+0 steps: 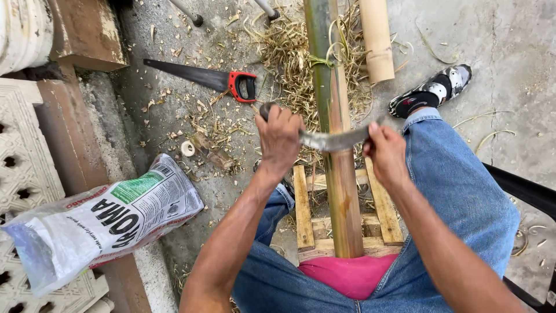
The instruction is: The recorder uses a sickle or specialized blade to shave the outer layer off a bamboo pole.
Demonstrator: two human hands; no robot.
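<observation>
A long bamboo pole [339, 174] runs away from me between my knees, green at the far end and scraped brown near me. It rests on a small wooden frame [303, 214]. A curved metal blade [331, 140] lies across the pole. My left hand [279, 139] grips its handle on the left side. My right hand [385, 153] holds the blade's other end on the right. Both hands sit level with each other, one on each side of the pole.
A red-handled hand saw [205, 78] lies on the concrete beyond my left hand. Bamboo shavings [286, 52] litter the ground. A second pale bamboo piece [376, 37] lies at top. A printed plastic sack [104, 217] sits left, by patterned blocks [23, 168]. My shoe [431, 90] is at right.
</observation>
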